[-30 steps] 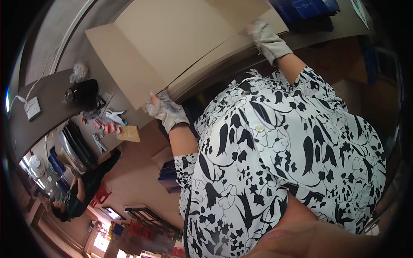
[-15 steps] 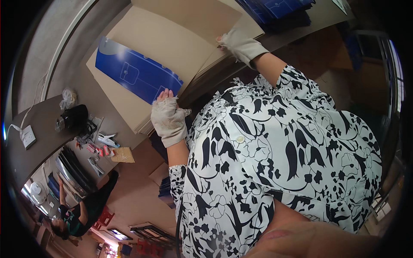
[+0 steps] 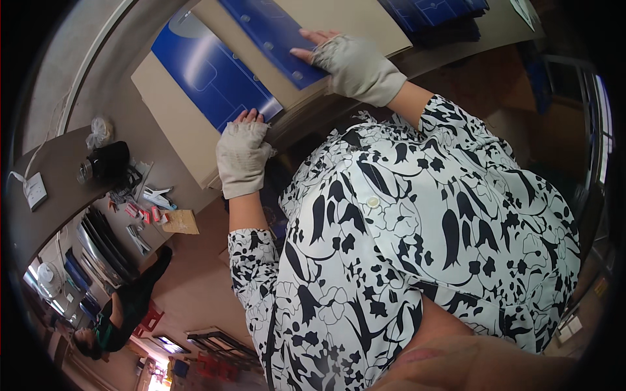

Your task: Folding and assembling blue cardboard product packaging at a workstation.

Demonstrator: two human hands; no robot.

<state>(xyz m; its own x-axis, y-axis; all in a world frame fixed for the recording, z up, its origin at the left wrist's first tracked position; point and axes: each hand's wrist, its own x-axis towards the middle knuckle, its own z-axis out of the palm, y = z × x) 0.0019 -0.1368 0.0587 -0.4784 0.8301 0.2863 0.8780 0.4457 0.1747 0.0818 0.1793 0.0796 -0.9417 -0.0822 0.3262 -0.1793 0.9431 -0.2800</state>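
As I look down through the head camera, I have the left hand (image 3: 242,159) and the right hand (image 3: 358,70) both over a spread of pale beige card (image 3: 166,111), each in a whitish glove that leaves the fingertips bare. The left fingertips meet the near end of a long, glossy blue panel (image 3: 207,72) with thin white lines, which lies slantwise on the card; the thumb is hidden from me, so I cannot tell whether that hand pinches the edge or merely rests there. The right hand is unclenched, its fingers spread over the near part of a second blue panel (image 3: 270,42), closed around nothing that I can make out. This panel lies to the right of the first, a strip of beige showing between them. Beyond the right hand, a stack of dark blue pieces (image 3: 443,16) sits on the bench. Off to the left I get a black object (image 3: 109,161) near a clear plastic bag (image 3: 100,132), small red-and-white items (image 3: 147,214) and a tan piece (image 3: 180,221), with a co-worker (image 3: 124,316) farther away.
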